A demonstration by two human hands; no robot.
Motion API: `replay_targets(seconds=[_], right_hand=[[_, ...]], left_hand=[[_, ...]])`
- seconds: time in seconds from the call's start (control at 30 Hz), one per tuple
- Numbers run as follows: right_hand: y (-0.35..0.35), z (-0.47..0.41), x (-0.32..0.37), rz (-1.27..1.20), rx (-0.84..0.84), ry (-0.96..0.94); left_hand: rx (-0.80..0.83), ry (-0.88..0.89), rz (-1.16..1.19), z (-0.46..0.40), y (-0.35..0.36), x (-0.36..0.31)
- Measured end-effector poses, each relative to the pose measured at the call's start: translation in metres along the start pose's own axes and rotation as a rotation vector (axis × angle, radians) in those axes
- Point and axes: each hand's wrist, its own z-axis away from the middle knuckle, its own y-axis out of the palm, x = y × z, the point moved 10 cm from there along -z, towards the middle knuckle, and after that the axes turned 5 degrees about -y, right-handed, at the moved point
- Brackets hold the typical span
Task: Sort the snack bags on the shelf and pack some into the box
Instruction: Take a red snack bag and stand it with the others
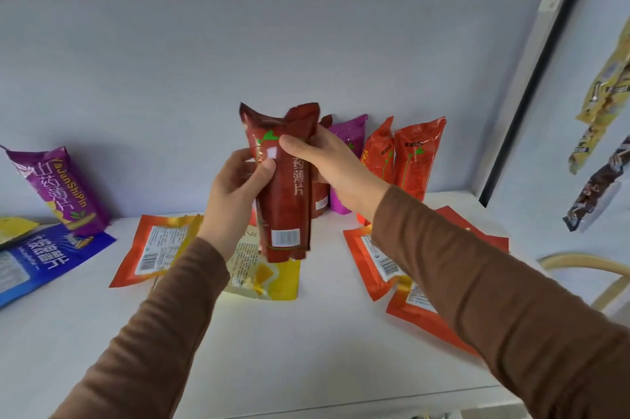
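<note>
Above the middle of the white shelf (306, 333) I hold dark red snack bags (288, 200) upright, at least two pressed together. My left hand (235, 193) grips their left edge and my right hand (327, 166) grips their right side near the top. Behind them a magenta bag (349, 142) and two orange bags (412, 156) stand against the back wall. A purple bag (64, 190) leans at the left. Flat on the shelf lie an orange-edged bag (153, 248), a yellow bag (262, 275) and several orange bags (409, 299). No box is in view.
A blue bag (41, 261) and a yellow bag's corner (13, 227) lie at the far left. Beyond the shelf's dark right post (521, 105), yellow and brown snack packs (603, 94) hang on the wall. A curved wooden chair back (593, 268) sits at lower right.
</note>
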Motion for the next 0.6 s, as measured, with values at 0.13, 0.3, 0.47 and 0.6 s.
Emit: replay_targets(seconds=[0.13,0.3,0.47,0.6], right_hand=[[-0.030,0.026,-0.004,-0.037,-0.072,0.023],[-0.072,0.052,-0.006,-0.127,-0.256,0.034],[-0.092,0.072,-0.023,-0.202,-0.310,0.111],[-0.104,0.088,-0.042,-0.432,-0.355,0.169]], left_hand=[[0.203,-0.132,-0.001,0.031,0.032,0.027],[0.427,-0.298,-0.016,0.076,0.067,0.071],[0.390,-0.299,0.025,0.079,0.074,0.081],[0.256,-0.156,-0.239,0.065,0.062,0.073]])
